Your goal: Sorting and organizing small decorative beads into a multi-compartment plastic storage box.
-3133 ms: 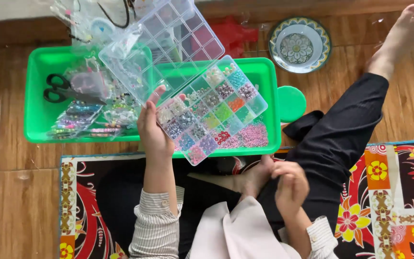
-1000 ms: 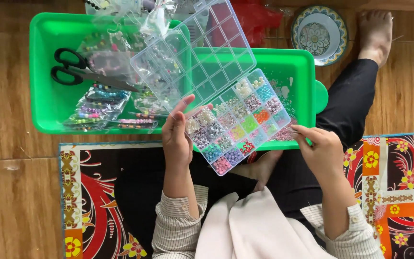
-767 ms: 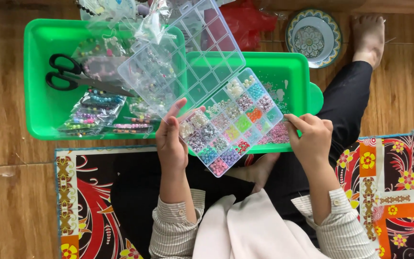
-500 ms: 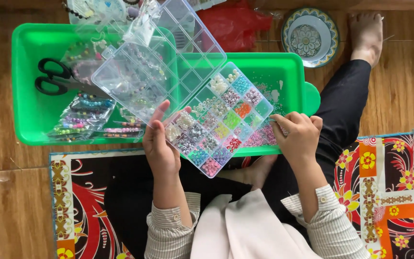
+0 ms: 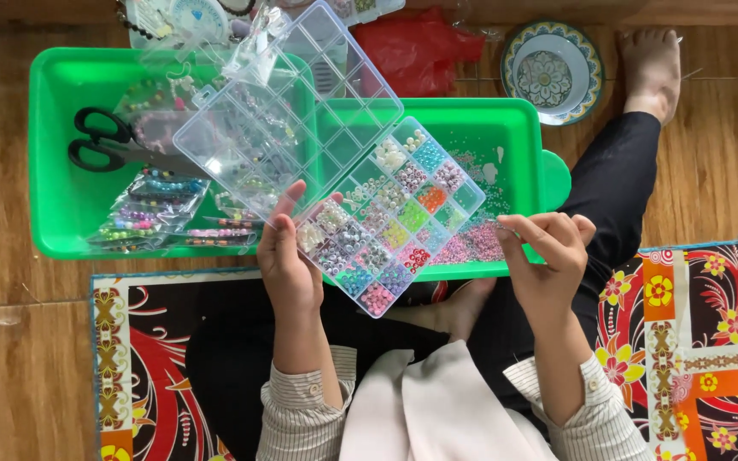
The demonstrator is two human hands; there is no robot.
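Observation:
My left hand (image 5: 288,256) grips the near left edge of a clear compartment box of coloured beads (image 5: 390,218), held tilted above my lap with its lid (image 5: 288,115) swung open to the upper left. To the box's right, my right hand (image 5: 548,256) has thumb and fingertips pinched together over the pink beads (image 5: 471,245) lying in the right green tray (image 5: 518,137). Whatever it pinches is too small to make out.
The left green tray (image 5: 53,171) holds black scissors (image 5: 104,141) and several bags of bead strings (image 5: 143,218). A red plastic bag (image 5: 420,51) and a patterned bowl (image 5: 548,72) lie beyond the trays. My legs rest on a patterned mat (image 5: 702,341) over wooden floor.
The bead box shifted slightly with my left hand. My right hand moved from the box's right edge out to the right, fingers now pinched over the pink beads.

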